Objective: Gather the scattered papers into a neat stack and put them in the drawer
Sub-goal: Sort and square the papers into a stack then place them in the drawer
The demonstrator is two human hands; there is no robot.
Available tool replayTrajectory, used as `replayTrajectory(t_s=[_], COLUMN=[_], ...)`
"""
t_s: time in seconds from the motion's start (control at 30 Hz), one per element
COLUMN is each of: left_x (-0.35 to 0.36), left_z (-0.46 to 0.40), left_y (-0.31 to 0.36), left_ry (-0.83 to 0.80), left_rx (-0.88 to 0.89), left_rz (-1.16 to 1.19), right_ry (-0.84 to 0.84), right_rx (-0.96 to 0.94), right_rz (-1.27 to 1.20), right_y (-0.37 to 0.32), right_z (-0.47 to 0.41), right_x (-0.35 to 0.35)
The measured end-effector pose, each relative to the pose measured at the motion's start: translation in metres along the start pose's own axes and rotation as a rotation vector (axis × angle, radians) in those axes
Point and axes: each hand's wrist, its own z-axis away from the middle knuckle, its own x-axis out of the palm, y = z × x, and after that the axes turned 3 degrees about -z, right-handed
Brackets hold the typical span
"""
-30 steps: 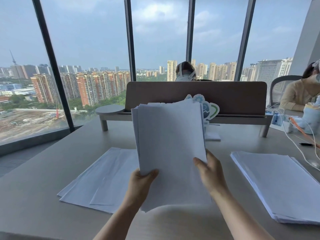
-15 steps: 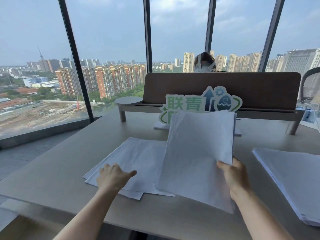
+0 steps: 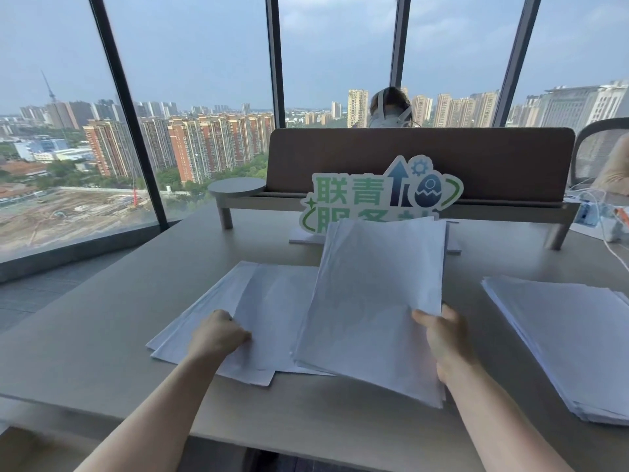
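My right hand (image 3: 446,338) grips the right edge of a white sheaf of papers (image 3: 371,301), held tilted just above the grey desk (image 3: 102,328). To its left several loose white sheets (image 3: 245,301) lie spread and overlapping on the desk. My left hand (image 3: 218,335) rests on those sheets with its fingers curled at their edge. A second thick stack of paper (image 3: 571,338) lies at the right side of the desk. No drawer is in view.
A green and blue cut-out sign (image 3: 381,192) stands behind the held sheaf, before a brown divider panel (image 3: 422,161). A person's head (image 3: 389,107) shows beyond the panel. Cables and small items (image 3: 599,212) lie at the far right. Windows run along the left.
My left hand let go of the sheaf, moved left and came down onto the loose sheets. My right hand lowered the sheaf toward the desk. The view shifted left.
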Motion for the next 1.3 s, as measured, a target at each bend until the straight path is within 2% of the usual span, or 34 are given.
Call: replayTrajectory(t_s=[0.17,0.3,0.47,0.73,0.9,1.1,1.3], left_x=[-0.018,-0.039,-0.039,-0.046,-0.045,-0.052,-0.061], left_z=[-0.012,-0.021,-0.033,-0.032,-0.038,-0.03,-0.024], left_y=[-0.02,-0.045,-0.063,-0.05,-0.05,-0.041,-0.035], left_ry=[0.131,0.145,0.098,0.025,-0.07,-0.101,-0.282], left_rx=[-0.002,-0.05,-0.185,-0.238,-0.232,-0.15,-0.22], left_rz=[0.19,0.079,-0.197,-0.253,-0.099,0.114,0.237], right_ry=[-0.004,-0.016,-0.035,-0.042,-0.051,-0.053,-0.053], right_rx=[0.044,0.043,0.031,0.031,0.057,0.075,0.087], right_rz=[-0.069,-0.104,-0.135,-0.13,-0.111,-0.094,-0.052], right_y=[-0.001,-0.003,0.001,0.005,0.01,0.007,0.002], right_z=[-0.005,-0.005,-0.002,-0.003,-0.002,-0.002,0.0], right_x=[-0.001,0.001,0.009,0.011,0.012,0.007,-0.001])
